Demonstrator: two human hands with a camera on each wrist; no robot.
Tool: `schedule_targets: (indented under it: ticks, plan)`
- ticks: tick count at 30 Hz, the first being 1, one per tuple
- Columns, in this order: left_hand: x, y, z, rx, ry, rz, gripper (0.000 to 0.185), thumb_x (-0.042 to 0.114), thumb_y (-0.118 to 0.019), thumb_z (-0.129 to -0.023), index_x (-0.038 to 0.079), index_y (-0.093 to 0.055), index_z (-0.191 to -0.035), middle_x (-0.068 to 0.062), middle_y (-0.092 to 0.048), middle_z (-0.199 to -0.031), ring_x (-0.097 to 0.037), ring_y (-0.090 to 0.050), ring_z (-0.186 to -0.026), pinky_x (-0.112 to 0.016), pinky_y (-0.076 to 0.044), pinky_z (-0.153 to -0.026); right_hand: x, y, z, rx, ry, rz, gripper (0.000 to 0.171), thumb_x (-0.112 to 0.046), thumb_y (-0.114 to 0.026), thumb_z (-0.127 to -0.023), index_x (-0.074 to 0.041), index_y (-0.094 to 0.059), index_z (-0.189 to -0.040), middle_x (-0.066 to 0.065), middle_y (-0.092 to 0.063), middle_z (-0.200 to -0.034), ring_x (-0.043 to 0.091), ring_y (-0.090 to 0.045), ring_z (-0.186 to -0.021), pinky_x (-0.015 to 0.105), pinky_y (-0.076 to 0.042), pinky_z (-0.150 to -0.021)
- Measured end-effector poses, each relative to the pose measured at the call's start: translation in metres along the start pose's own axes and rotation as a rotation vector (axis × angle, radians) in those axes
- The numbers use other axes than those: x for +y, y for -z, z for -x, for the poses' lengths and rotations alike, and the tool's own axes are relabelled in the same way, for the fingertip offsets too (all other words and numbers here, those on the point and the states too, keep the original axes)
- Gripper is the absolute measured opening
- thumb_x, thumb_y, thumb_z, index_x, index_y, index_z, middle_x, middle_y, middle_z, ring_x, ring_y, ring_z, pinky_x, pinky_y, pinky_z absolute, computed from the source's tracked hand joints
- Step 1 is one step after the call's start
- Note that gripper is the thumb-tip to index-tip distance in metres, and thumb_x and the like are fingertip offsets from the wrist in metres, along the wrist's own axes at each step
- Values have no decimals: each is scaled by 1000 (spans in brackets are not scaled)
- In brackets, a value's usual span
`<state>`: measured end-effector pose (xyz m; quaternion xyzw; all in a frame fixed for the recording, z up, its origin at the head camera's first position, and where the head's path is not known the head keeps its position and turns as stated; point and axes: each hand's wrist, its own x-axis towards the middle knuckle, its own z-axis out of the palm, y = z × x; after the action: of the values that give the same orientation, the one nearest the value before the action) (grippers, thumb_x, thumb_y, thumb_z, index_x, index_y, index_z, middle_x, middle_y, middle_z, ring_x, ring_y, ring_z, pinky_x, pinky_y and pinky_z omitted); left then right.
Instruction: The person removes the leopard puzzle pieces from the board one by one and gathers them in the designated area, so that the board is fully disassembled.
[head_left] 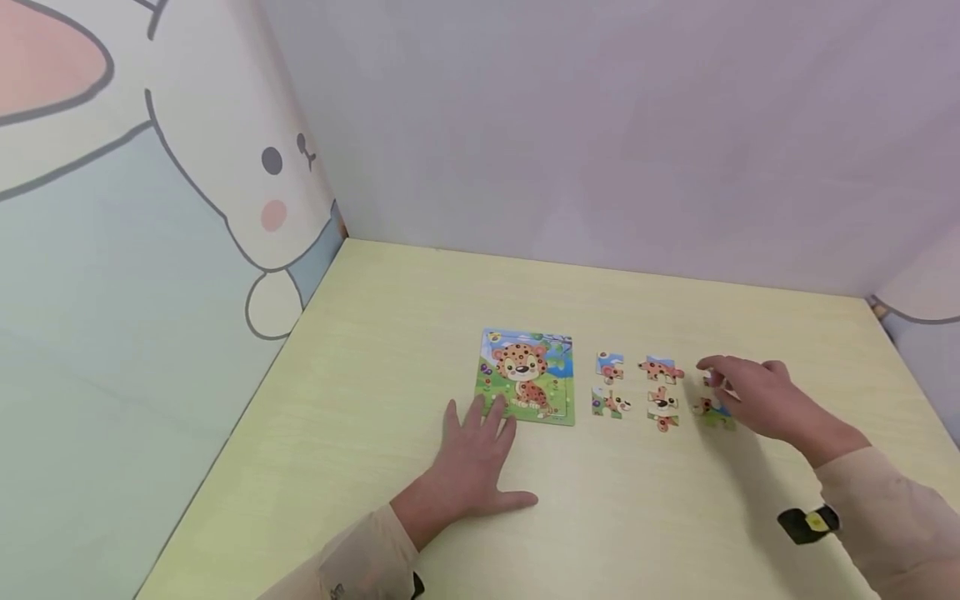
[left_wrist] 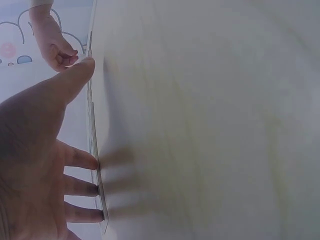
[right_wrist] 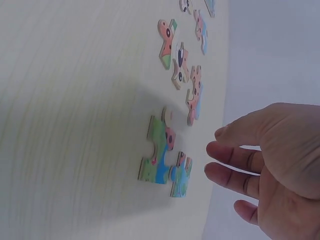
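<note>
Left hand flat beside leopard puzzle board; no legible writing.

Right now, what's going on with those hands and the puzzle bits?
Left hand flat, fingertips on puzzle board. Right hand open, hovering over rightmost loose pieces, holding nothing. Four other pieces lie alongside. Nothing in the way.

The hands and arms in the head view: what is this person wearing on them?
Both hands, the left hand and the right hand, are bare. Each arm wears a long pale beige sleeve with a buttoned cuff. A small black device with a yellow mark sits at the right wrist.
</note>
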<state>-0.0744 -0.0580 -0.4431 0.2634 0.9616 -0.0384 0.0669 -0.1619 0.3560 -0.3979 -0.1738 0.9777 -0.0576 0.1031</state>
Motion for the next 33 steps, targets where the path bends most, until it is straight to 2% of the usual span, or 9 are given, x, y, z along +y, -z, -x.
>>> schedule_targets:
  ticks: [9,14,19,25,29,33]
  plan:
    - [0,-2,0,16,-4,-23,103,92,-50,-82,17,-51,-154,-10,-40,-165,-36,-42,-149,-68,-38,-112,-19,1,-11,4,20,-45,39,-6,-66,-97,2,-59,-134,2,-71,-98,17,-64,-83,64,-34,-87]
    - [0,-3,0,0,1,-28,103,91,-49,-83,19,-50,-156,-9,-39,-167,-36,-40,-150,-68,-37,-114,-28,2,-14,20,48,-32,39,-6,-69,-96,2,-60,-134,5,-72,-101,18,-64,-83,62,-35,-86]
    - [0,-3,2,12,-5,-26,102,91,-49,-83,19,-49,-156,-10,-38,-167,-37,-40,-150,-68,-37,-114,-36,2,-17,32,66,-46,39,-6,-70,-96,1,-60,-134,5,-72,-103,20,-64,-87,61,-34,-87]
    - [-4,-7,7,19,-3,27,101,90,-50,-84,18,-49,-157,-11,-36,-169,-38,-39,-151,-71,-35,-114,-46,-1,-23,36,80,-56,39,-7,-71,-96,0,-62,-133,3,-72,-103,20,-64,-89,60,-34,-88]
    - [-10,-11,13,24,20,65,101,88,-52,-85,18,-48,-157,-13,-35,-168,-39,-39,-151,-73,-34,-113,-57,-1,-28,43,102,-61,38,-8,-71,-96,-2,-63,-133,1,-72,-102,19,-65,-92,60,-35,-90]
    - [-17,-14,17,26,52,111,101,86,-55,-85,16,-48,-158,-16,-35,-168,-41,-38,-152,-76,-32,-113,-74,-1,-36,55,146,-60,36,-8,-70,-97,-3,-64,-132,-2,-71,-100,15,-64,-87,58,-37,-91]
